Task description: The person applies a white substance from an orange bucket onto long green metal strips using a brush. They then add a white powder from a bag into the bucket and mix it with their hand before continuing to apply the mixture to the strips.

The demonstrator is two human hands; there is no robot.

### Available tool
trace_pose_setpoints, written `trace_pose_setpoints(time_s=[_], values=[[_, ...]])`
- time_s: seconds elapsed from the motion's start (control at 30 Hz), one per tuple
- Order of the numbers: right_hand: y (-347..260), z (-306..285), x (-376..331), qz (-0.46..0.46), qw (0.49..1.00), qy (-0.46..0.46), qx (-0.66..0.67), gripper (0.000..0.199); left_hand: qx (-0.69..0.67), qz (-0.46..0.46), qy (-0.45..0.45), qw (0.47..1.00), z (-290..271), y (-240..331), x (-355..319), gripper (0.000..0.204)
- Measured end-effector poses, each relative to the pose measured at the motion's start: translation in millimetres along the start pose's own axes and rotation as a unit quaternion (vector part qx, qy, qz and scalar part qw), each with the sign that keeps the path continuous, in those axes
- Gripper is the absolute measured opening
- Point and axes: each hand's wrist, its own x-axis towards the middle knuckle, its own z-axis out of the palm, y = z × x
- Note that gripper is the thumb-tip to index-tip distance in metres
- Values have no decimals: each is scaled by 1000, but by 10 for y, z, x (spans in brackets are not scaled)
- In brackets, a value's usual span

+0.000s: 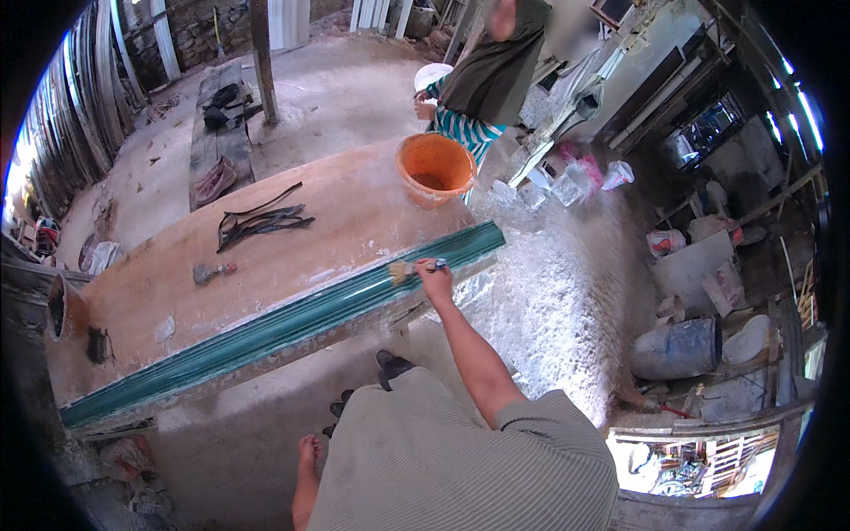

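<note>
My right hand [435, 281] is closed around a paintbrush [404, 271] with pale bristles. The bristles are over the right part of a long green ridged moulding [292, 326], and look to be touching it. That moulding runs along the near edge of a worn tan table [310, 199]. My left hand [309, 449] hangs low beside my body, away from the table, its fingers curled in with nothing visible in them. A second brush [212, 273] lies on the table, left of the middle.
An orange bucket [436, 170] stands at the table's far right, another orange container [66, 308] at its left end. Black strips [263, 223] lie between them. Beyond the table is a person [482, 88] in a striped sleeve. A blue drum [677, 348] lies at right.
</note>
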Motion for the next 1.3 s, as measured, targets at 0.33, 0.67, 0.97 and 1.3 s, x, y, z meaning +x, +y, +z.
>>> trace_pose_setpoints(time_s=[0.33,0.67,0.97,1.3], values=[[504,-929,1046,-36,987,90,-129,14,-21,45,6,999,798,496,-179,24],[967,-1784,2176,-67,948,204,-235,34,-67,53,34,996,1524,420,-507,23],[540,-1499,1919,-180,878,17,-444,19,-190,-6,77,979,1461,-612,-693,24],[-424,-240,653,-223,921,-107,-301,21,-315,-29,95,944,1217,-1342,-708,21]])
